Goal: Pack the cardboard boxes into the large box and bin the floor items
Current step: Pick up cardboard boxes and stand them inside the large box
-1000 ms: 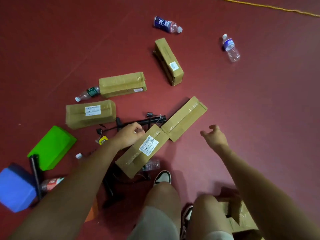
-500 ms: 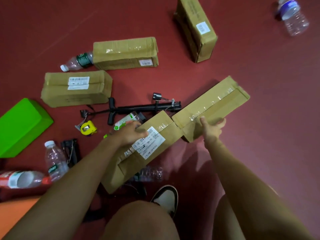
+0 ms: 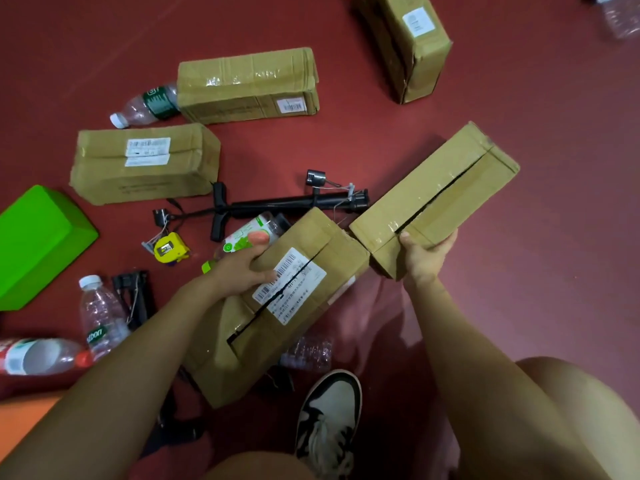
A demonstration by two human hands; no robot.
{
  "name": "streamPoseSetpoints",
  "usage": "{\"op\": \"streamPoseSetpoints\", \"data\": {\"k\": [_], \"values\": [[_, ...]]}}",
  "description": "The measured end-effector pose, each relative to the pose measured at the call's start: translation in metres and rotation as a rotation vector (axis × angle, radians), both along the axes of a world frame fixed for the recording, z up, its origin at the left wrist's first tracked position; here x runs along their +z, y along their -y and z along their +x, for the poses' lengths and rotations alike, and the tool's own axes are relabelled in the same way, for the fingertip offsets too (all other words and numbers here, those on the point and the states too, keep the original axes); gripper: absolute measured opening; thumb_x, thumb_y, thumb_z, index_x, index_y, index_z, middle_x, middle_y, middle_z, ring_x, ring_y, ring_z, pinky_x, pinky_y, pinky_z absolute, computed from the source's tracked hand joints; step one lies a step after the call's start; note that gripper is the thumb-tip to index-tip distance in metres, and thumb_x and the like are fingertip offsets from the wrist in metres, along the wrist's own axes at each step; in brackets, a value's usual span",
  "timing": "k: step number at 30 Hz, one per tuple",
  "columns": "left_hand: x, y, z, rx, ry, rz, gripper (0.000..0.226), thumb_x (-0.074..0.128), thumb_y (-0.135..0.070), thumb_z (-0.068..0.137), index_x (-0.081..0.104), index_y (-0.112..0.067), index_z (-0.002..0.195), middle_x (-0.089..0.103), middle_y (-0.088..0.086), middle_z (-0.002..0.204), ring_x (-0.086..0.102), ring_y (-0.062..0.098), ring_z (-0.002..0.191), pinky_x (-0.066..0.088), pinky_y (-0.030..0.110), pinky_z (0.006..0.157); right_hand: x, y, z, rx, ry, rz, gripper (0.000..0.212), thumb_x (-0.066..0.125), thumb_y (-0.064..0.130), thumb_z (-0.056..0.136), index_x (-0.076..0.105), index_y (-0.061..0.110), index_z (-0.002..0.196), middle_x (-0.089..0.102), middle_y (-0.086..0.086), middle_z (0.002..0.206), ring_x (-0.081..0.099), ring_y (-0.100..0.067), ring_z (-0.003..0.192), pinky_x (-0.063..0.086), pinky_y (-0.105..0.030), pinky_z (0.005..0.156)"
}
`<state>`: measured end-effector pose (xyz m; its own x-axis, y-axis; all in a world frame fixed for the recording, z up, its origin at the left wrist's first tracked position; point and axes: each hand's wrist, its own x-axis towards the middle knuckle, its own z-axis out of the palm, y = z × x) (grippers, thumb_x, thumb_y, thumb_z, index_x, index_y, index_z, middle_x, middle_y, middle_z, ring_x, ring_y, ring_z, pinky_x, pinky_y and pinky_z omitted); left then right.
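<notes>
While the left hand (image 3: pixel 247 268) grips the labelled box (image 3: pixel 322 239) and the right hand (image 3: pixel 425 256) clasps the plain box (image 3: pixel 443 178), lift the 2 level, clear of the pump (image 3: pixel 294 203).

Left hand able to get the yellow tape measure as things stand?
Probably not yet: the left hand grips the labelled box. The tape measure lies uncovered just beside it, so letting go should suffice.

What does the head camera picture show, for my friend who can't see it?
A person's left hand grips a labelled cardboard box; the right hand grips a plain box. Three more boxes, bottles, a green block and a yellow tape measure lie on the red floor.
</notes>
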<state>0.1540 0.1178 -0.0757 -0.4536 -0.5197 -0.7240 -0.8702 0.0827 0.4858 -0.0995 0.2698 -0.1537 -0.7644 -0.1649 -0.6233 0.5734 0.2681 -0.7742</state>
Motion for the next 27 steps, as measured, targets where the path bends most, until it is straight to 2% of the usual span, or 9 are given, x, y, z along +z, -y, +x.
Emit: {"op": "streamPoseSetpoints", "data": {"k": [3, 5, 7, 9, 11, 14, 16, 22, 27], "values": [[0.008, -0.002, 0.001, 0.108, -0.108, -0.025, 0.058, 0.071, -0.019, 0.083, 0.048, -0.015, 0.135, 0.053, -0.009, 0.127, 0.053, 0.014, 0.120, 0.042, 0.028, 0.101, 0.002, -0.011, -0.006, -0.029, 0.026, -0.159, 0.089, 0.070, 0.000, 0.078, 0.020, 0.025, 0.148, 0.052, -0.006, 0.133, 0.054, -0.027, 0.120, 0.043, -0.048, 0.104], [0.021, 0.000, -0.003, 0.189, -0.175, -0.016, 0.047, 0.065, -0.008, 0.086, 0.051, -0.016, 0.130, 0.066, -0.017, 0.104, 0.064, 0.004, 0.100, 0.049, 0.016, 0.082, 0.011, -0.015, -0.013, -0.056, 0.076, -0.251, 0.083, 0.067, -0.005, 0.081, 0.024, 0.025, 0.145, 0.054, -0.006, 0.132, 0.056, -0.026, 0.118, 0.048, -0.046, 0.099], [0.034, 0.005, -0.007, 0.234, -0.236, -0.030, 0.042, 0.062, -0.003, 0.087, 0.052, -0.015, 0.125, 0.069, -0.021, 0.085, 0.065, -0.010, 0.074, 0.049, 0.007, 0.064, 0.022, -0.017, -0.022, -0.078, 0.100, -0.306, 0.075, 0.065, -0.007, 0.082, 0.029, 0.022, 0.142, 0.059, -0.003, 0.122, 0.061, -0.022, 0.109, 0.056, -0.036, 0.085], [0.052, 0.011, -0.014, 0.265, -0.287, -0.061, 0.042, 0.060, -0.001, 0.087, 0.051, -0.011, 0.127, 0.068, -0.013, 0.088, 0.064, -0.011, 0.067, 0.048, 0.006, 0.059, 0.037, -0.019, -0.029, -0.081, 0.123, -0.357, 0.068, 0.063, -0.007, 0.084, 0.033, 0.020, 0.139, 0.061, 0.001, 0.115, 0.063, -0.017, 0.101, 0.057, -0.028, 0.072], [0.074, 0.018, -0.019, 0.298, -0.327, -0.098, 0.042, 0.060, -0.004, 0.088, 0.051, -0.013, 0.128, 0.068, -0.015, 0.085, 0.065, -0.011, 0.065, 0.048, 0.006, 0.056, 0.054, -0.019, -0.035, -0.063, 0.157, -0.407, 0.060, 0.061, -0.004, 0.087, 0.035, 0.023, 0.133, 0.060, 0.002, 0.116, 0.062, -0.019, 0.104, 0.057, -0.031, 0.075], [0.118, 0.027, -0.026, 0.371, -0.358, -0.176, 0.045, 0.064, -0.012, 0.087, 0.051, -0.012, 0.130, 0.067, -0.004, 0.100, 0.065, -0.009, 0.068, 0.051, 0.010, 0.061, 0.093, -0.015, -0.040, -0.019, 0.209, -0.452, 0.056, 0.062, 0.003, 0.089, 0.036, 0.030, 0.131, 0.058, 0.000, 0.127, 0.059, -0.023, 0.115, 0.051, -0.049, 0.093], [0.157, 0.030, -0.031, 0.440, -0.368, -0.221, 0.046, 0.065, -0.014, 0.087, 0.050, -0.012, 0.131, 0.064, 0.003, 0.111, 0.065, 0.000, 0.077, 0.052, 0.017, 0.068, 0.132, -0.014, -0.040, 0.007, 0.218, -0.458, 0.060, 0.063, 0.006, 0.089, 0.035, 0.031, 0.135, 0.058, 0.000, 0.129, 0.059, -0.023, 0.117, 0.047, -0.053, 0.098], [0.287, 0.021, -0.038, 0.521, -0.294, -0.343, 0.046, 0.063, -0.021, 0.089, 0.049, -0.009, 0.130, 0.062, 0.008, 0.121, 0.061, 0.022, 0.104, 0.046, 0.028, 0.086, 0.287, -0.031, -0.026, 0.135, 0.201, -0.421, 0.060, 0.063, 0.007, 0.089, 0.035, 0.028, 0.139, 0.059, -0.001, 0.128, 0.063, -0.023, 0.111, 0.054, -0.051, 0.087], [0.387, 0.000, -0.015, 0.551, -0.196, -0.354, 0.041, 0.065, -0.031, 0.087, 0.057, -0.011, 0.122, 0.065, 0.002, 0.118, 0.061, 0.022, 0.108, 0.046, 0.030, 0.089, 0.415, -0.060, -0.009, 0.293, 0.133, -0.332, 0.068, 0.065, 0.002, 0.085, 0.034, 0.023, 0.141, 0.058, -0.004, 0.130, 0.062, -0.022, 0.111, 0.053, -0.043, 0.090]]}}
